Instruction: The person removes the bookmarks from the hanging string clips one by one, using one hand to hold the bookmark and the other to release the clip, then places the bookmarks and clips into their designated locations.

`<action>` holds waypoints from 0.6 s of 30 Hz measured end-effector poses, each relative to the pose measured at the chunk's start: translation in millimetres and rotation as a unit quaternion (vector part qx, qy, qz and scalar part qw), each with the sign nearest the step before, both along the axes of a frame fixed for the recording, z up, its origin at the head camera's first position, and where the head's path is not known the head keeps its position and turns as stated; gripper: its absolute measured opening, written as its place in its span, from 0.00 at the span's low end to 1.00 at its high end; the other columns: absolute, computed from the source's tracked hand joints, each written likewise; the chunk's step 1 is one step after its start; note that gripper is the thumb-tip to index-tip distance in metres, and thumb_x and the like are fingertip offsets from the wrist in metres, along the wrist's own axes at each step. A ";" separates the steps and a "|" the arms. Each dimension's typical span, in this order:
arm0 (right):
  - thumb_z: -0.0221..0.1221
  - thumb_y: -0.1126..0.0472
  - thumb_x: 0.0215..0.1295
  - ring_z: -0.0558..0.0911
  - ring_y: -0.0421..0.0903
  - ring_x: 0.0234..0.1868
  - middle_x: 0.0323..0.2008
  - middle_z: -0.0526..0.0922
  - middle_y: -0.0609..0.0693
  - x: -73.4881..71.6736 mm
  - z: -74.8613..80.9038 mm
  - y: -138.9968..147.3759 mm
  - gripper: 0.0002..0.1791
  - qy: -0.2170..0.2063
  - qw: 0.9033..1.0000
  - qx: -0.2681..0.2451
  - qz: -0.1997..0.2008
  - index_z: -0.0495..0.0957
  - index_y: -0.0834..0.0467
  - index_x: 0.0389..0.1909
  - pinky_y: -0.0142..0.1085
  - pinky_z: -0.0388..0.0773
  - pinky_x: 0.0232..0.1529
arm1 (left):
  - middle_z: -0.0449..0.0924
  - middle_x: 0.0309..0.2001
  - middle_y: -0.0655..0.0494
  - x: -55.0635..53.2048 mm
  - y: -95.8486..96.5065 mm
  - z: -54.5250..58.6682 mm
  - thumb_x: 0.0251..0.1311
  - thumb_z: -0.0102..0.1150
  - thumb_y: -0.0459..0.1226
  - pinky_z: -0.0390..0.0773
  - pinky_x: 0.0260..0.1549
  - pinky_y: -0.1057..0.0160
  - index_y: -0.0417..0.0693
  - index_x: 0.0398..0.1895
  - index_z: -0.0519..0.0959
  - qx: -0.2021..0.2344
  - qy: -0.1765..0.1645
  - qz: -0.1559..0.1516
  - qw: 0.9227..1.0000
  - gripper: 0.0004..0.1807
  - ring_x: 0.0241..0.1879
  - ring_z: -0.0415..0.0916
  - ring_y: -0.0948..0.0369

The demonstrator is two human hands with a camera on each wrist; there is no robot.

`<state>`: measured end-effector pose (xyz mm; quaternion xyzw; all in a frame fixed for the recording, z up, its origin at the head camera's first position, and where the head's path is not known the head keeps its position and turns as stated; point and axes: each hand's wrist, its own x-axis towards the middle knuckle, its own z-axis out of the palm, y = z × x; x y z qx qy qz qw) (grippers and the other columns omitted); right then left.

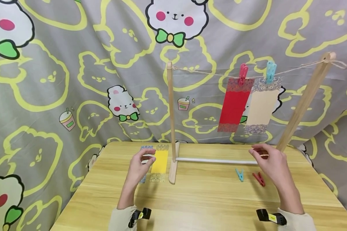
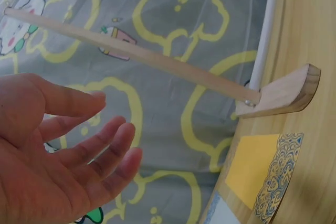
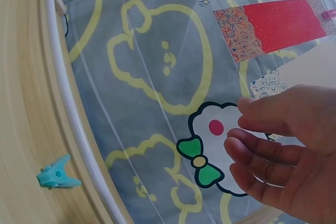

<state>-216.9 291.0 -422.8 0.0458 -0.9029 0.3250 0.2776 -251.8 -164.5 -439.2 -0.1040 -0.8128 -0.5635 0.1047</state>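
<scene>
String [image 1: 202,72] bearing pegged red card [image 1: 235,106] and, alongside, cream card [image 1: 260,106]. Yellow card [image 1: 159,161] flat on table [image 1: 205,202], beside left post [image 1: 172,112]. Left hand [image 1: 140,163] and right hand [image 1: 271,163] holding nothing, fingers loosely curved, narrower thumb gap on right. Possible mishap: fallen cards after careless right-hand bump against right post [image 1: 303,106].

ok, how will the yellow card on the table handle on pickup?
Probably light: the yellow card looks thin. Likely fairly stiff, as the similar red card hangs flat from its peg. Lying flat on the table, it may slide before an edge lifts.
</scene>
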 end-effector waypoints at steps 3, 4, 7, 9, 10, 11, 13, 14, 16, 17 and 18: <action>0.67 0.61 0.68 0.83 0.39 0.35 0.36 0.88 0.55 0.0 1.2 -0.2 0.10 0.006 1.000 -0.005 -0.004 0.85 0.63 0.46 0.14 0.74 0.35 | 0.82 0.53 0.41 -0.4 3.3 -0.2 0.66 0.63 0.26 0.85 0.43 0.59 0.39 0.53 0.82 0.001 0.009 0.013 1.000 0.14 0.48 0.82 0.46; 0.67 0.62 0.68 0.83 0.38 0.35 0.36 0.88 0.55 0.6 1.6 -0.3 0.10 0.010 1.000 -0.006 -0.006 0.85 0.63 0.46 0.14 0.74 0.35 | 0.82 0.53 0.41 -0.2 4.1 -0.7 0.66 0.63 0.26 0.85 0.44 0.58 0.40 0.54 0.82 0.001 0.012 0.017 1.000 0.14 0.48 0.83 0.46; 0.68 0.63 0.67 0.81 0.35 0.36 0.36 0.87 0.55 2.7 2.9 -1.0 0.10 0.025 1.000 -0.011 -0.011 0.85 0.62 0.46 0.14 0.73 0.36 | 0.83 0.53 0.42 0.7 6.9 -0.7 0.66 0.64 0.26 0.85 0.45 0.57 0.41 0.54 0.83 -0.002 0.020 0.025 0.999 0.14 0.48 0.83 0.48; 0.68 0.63 0.67 0.80 0.33 0.36 0.36 0.87 0.55 4.5 3.9 -1.7 0.10 0.033 0.999 -0.017 -0.013 0.85 0.62 0.46 0.13 0.72 0.36 | 0.83 0.52 0.45 2.2 9.3 0.5 0.66 0.64 0.26 0.85 0.45 0.56 0.43 0.54 0.83 -0.001 0.025 0.028 0.999 0.14 0.48 0.83 0.49; 0.68 0.63 0.67 0.79 0.31 0.36 0.36 0.87 0.55 5.6 4.4 -1.9 0.10 0.037 0.999 -0.019 -0.014 0.85 0.62 0.46 0.12 0.72 0.37 | 0.84 0.52 0.47 2.8 10.6 1.0 0.65 0.64 0.26 0.85 0.44 0.56 0.43 0.53 0.83 0.000 0.028 0.030 0.999 0.15 0.48 0.83 0.49; 0.68 0.64 0.67 0.78 0.28 0.36 0.36 0.87 0.55 6.5 4.7 -1.8 0.10 0.042 0.999 -0.022 -0.016 0.85 0.62 0.46 0.12 0.71 0.37 | 0.84 0.51 0.48 3.4 12.2 1.6 0.65 0.65 0.25 0.85 0.44 0.56 0.43 0.53 0.83 0.000 0.031 0.031 0.999 0.15 0.47 0.83 0.49; 0.68 0.64 0.66 0.76 0.23 0.36 0.36 0.87 0.55 7.9 5.8 -1.4 0.10 0.050 0.998 -0.029 -0.019 0.85 0.62 0.47 0.12 0.71 0.37 | 0.84 0.50 0.49 4.4 15.7 3.1 0.64 0.65 0.25 0.86 0.43 0.56 0.44 0.52 0.83 0.001 0.036 0.032 0.999 0.15 0.47 0.84 0.50; 0.68 0.64 0.66 0.75 0.21 0.37 0.36 0.87 0.55 8.4 6.1 -1.0 0.10 0.054 0.998 -0.031 -0.020 0.85 0.62 0.47 0.12 0.71 0.37 | 0.84 0.50 0.49 4.6 17.7 3.8 0.64 0.65 0.25 0.86 0.43 0.57 0.44 0.52 0.83 0.001 0.038 0.032 0.999 0.15 0.47 0.84 0.50; 0.68 0.64 0.66 0.74 0.17 0.37 0.37 0.87 0.55 8.6 7.5 -0.1 0.11 0.062 0.997 -0.035 -0.018 0.85 0.62 0.47 0.12 0.71 0.38 | 0.84 0.51 0.48 4.3 21.9 5.0 0.64 0.65 0.24 0.86 0.43 0.57 0.43 0.53 0.83 0.004 0.046 0.029 0.999 0.16 0.47 0.84 0.49; 0.68 0.64 0.66 0.74 0.16 0.37 0.37 0.87 0.55 8.5 8.2 0.3 0.10 0.066 0.997 -0.037 -0.017 0.85 0.63 0.47 0.12 0.72 0.38 | 0.83 0.51 0.48 4.2 24.1 6.0 0.64 0.65 0.24 0.86 0.43 0.57 0.43 0.53 0.83 0.006 0.048 0.026 0.999 0.16 0.47 0.84 0.49; 0.68 0.64 0.66 0.74 0.16 0.37 0.37 0.87 0.55 8.5 8.9 0.6 0.10 0.068 0.997 -0.038 -0.015 0.85 0.63 0.47 0.12 0.72 0.39 | 0.83 0.51 0.47 4.1 26.2 6.7 0.64 0.65 0.24 0.86 0.43 0.57 0.43 0.53 0.83 0.009 0.049 0.024 0.998 0.16 0.47 0.84 0.49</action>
